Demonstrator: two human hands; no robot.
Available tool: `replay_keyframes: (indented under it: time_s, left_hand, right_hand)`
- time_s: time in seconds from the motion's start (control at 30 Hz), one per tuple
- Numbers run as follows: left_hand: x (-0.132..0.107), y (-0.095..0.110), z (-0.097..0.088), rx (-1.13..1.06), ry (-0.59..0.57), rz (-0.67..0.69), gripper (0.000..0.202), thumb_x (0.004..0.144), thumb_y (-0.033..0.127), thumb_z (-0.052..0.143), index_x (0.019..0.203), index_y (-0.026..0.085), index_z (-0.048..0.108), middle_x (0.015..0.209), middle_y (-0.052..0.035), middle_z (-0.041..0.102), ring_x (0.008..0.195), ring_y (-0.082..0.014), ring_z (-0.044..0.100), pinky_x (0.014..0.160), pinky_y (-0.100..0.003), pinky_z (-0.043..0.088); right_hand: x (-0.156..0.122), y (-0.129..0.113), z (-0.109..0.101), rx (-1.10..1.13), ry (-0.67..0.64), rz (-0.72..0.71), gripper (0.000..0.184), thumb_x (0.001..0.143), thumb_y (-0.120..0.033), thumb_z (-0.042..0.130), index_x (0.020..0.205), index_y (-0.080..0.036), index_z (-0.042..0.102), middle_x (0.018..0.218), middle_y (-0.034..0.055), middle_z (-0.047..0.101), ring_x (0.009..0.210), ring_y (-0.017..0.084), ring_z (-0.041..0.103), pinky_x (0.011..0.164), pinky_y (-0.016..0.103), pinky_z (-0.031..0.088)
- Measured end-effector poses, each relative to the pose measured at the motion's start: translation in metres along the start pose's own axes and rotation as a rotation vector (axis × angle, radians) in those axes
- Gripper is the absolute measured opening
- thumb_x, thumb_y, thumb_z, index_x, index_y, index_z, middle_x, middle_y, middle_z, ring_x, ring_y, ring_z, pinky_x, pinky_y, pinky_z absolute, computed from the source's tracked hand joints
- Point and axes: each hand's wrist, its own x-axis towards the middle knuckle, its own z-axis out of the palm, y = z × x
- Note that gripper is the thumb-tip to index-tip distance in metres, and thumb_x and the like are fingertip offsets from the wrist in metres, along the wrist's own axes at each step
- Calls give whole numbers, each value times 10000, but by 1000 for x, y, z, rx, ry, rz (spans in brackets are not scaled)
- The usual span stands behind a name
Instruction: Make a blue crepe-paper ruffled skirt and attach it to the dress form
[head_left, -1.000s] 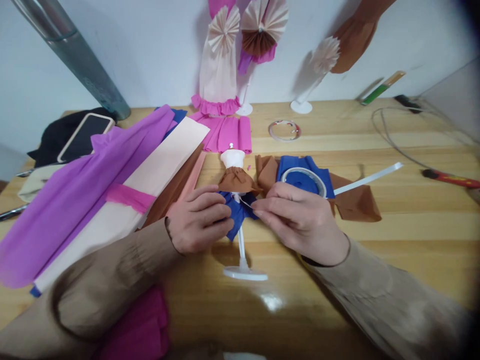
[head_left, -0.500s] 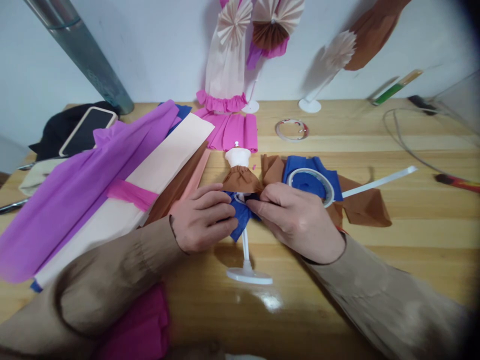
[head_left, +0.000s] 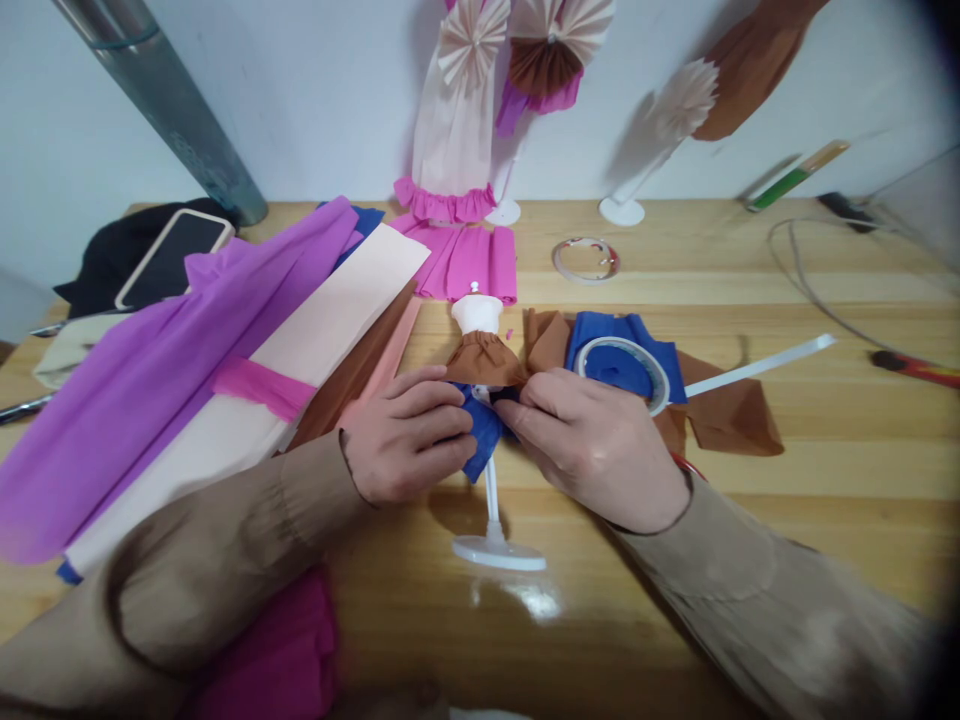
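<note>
A small dress form (head_left: 480, 314) with a white top lies tilted on its white stand (head_left: 499, 553), its head end away from me. A gathered brown crepe-paper skirt (head_left: 484, 357) is around its waist. Below the skirt's hem hangs blue crepe paper (head_left: 484, 435). My left hand (head_left: 409, 435) is closed at the left side, its fingertips on the skirt's hem and the blue paper. From the right, my right hand (head_left: 600, 445) pinches at the hem and blue paper beneath; exactly what lies between its fingertips is hidden.
A roll of white tape (head_left: 660, 375) rests on blue and brown paper at right, with a strip sticking out. Purple crepe paper (head_left: 187, 370) and cream paper (head_left: 352, 300) lie left. A tape ring (head_left: 556, 262), a phone (head_left: 176, 258) and a tall bottle (head_left: 180, 120) are farther back.
Both hands stay almost in place at the skirt's hem. The blue paper and the right fingertips have shifted only slightly.
</note>
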Motion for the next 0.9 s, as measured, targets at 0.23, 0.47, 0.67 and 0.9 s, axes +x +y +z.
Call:
replay_keyframes:
  time_s: [0.23,0.47,0.67,0.9]
  left_hand:
    - [1,0,0,5,4,23,123,883,133,535,821,192,623,806,-5,711,888,-159,607,983,-367,490]
    - [1,1,1,-23,33,-1,107,878,130,535,838,178,622,808,-16,714,885,-173,607,956,-387,506]
    - [1,2,1,-47,40,-37,117,881,125,525,845,174,625,811,-20,712,882,-173,606,951,-397,509]
    - [-2,1,3,-70,62,-83,134,835,124,589,958,155,632,863,-30,719,910,-194,602,960,-408,498]
  right_hand:
    - [0,-1,-3,70,61,59,216,909,-142,494,792,-138,676,675,65,577,629,160,496,537,291,403]
    - [-1,-6,-1,193,46,103,246,826,-96,487,975,-77,681,819,123,638,759,217,598,617,330,493]
    - [-3,-8,3,98,40,52,237,844,-145,524,989,-67,694,778,113,644,715,212,564,576,325,458]
    - [-5,-4,10,74,91,46,171,882,-131,538,850,-100,702,713,88,634,683,180,547,572,298,435]
